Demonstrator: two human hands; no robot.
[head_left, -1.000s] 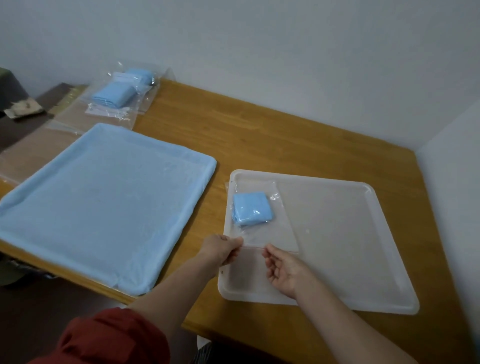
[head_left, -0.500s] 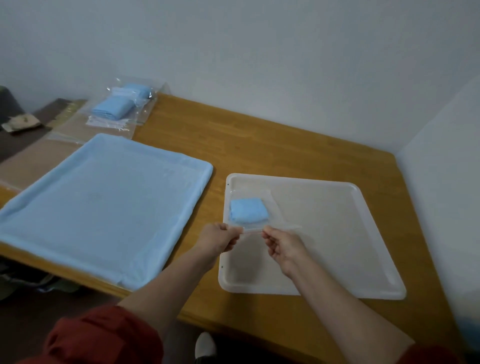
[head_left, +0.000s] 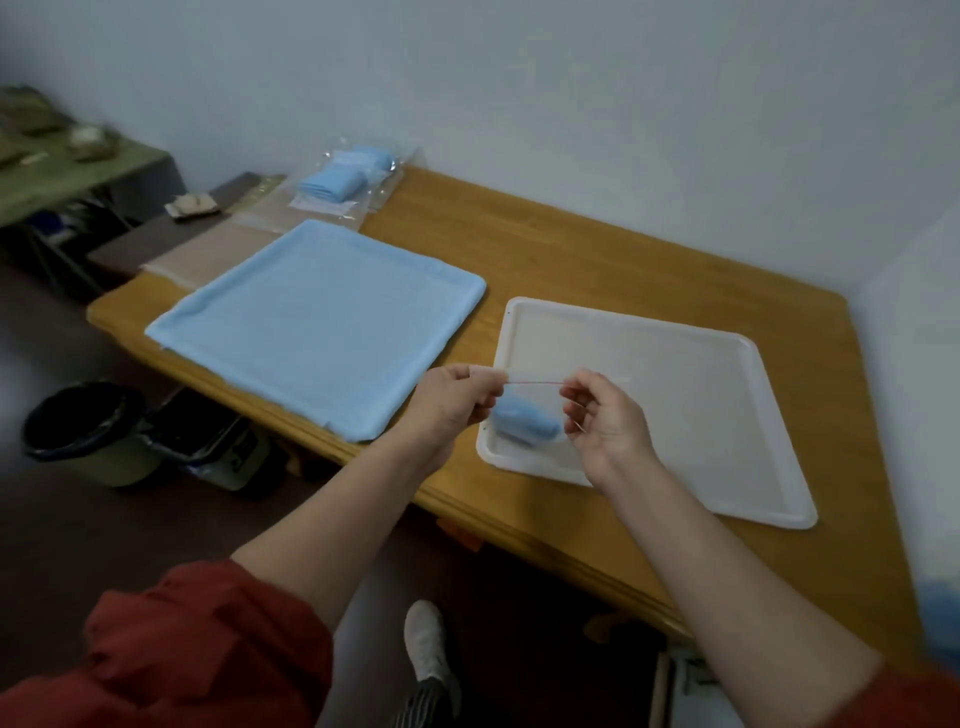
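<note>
You are pinching the top edge of a clear plastic bag (head_left: 535, 387) with both hands. Your left hand (head_left: 457, 402) is nipping its left end between thumb and curled fingers, and your right hand (head_left: 605, 415) is nipping its right end the same way. The two hands are holding it apart and taut, with a thin red strip running along the edge between them.

The bag is hanging in the air just above the near left corner of the white tray (head_left: 675, 364). Its long top edge is lying left to right and roughly level, and its mouth is facing up. A folded pale blue cloth (head_left: 524, 423) is sagging in the bottom of the bag. It is a soft oblong lying left to right, its right end dipping a little.

The tray is sitting on the right half of the wooden table (head_left: 571, 249), close to the near edge. A large blue sheet (head_left: 322, 322) is lying flat on the left half, just beside the tray. More bagged blue cloths (head_left: 337, 179) are resting at the far left corner. A dark bin (head_left: 83, 421) is standing on the floor off the table's left edge.
</note>
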